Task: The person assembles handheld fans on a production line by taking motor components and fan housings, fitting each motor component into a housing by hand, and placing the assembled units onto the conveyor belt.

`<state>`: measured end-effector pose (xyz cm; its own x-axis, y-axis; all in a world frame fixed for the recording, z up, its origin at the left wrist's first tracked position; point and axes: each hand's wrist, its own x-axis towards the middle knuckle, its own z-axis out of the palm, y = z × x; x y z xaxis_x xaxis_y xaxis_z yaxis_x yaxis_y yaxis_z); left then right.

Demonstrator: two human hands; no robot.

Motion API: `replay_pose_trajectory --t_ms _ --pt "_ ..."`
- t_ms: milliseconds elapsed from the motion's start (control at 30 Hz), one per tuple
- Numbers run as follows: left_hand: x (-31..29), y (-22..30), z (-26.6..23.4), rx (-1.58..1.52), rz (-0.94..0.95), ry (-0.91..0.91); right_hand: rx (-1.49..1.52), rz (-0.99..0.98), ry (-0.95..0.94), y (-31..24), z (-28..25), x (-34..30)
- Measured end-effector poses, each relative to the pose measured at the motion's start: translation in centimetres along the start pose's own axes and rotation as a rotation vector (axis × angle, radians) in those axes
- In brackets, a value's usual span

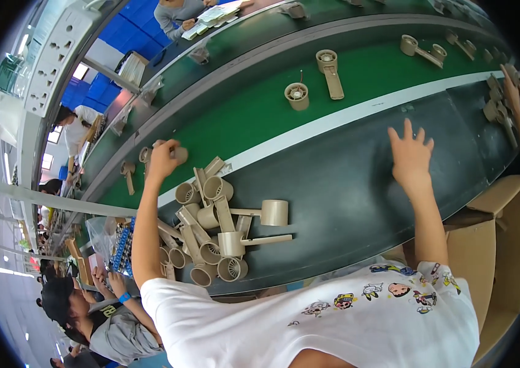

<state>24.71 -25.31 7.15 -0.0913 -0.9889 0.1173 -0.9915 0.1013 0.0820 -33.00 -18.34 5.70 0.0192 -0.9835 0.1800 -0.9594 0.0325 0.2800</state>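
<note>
Left fingers: curled around a small beige fan housing point(179, 153), gripping it at the left centre of the frame.
Left hand point(163, 158): raised above the edge of the green conveyor belt point(260, 110), the forearm coming up from the lower left.
Right fingers: spread wide and holding nothing, tips pointing to the top of the frame.
Right hand point(410, 156): flat over the dark table surface point(346, 196), right of centre, just below the white stripe point(333, 119).
Pile of beige parts point(217, 233): cups with handles, heaped on the dark surface just below the left hand.
Parts on belt: a round housing point(297, 95) and a handle piece point(330, 72) lay in the upper centre, well apart from both hands.
Cardboard box point(493, 245): stood at the lower right.
Neighbour: another person point(97, 319) sat at the lower left.
</note>
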Motion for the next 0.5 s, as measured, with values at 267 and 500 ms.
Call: replay_pose_trajectory --t_ms 267,500 --pt "-1.8 33.4 0.1 -0.239 0.598 -0.242 0.592 -0.343 0.065 -13.0 -2.8 17.1" --pt "-4.0 40.7 6.6 -0.355 0.719 -0.160 0.559 -0.597 -0.256 -17.3 0.5 19.5"
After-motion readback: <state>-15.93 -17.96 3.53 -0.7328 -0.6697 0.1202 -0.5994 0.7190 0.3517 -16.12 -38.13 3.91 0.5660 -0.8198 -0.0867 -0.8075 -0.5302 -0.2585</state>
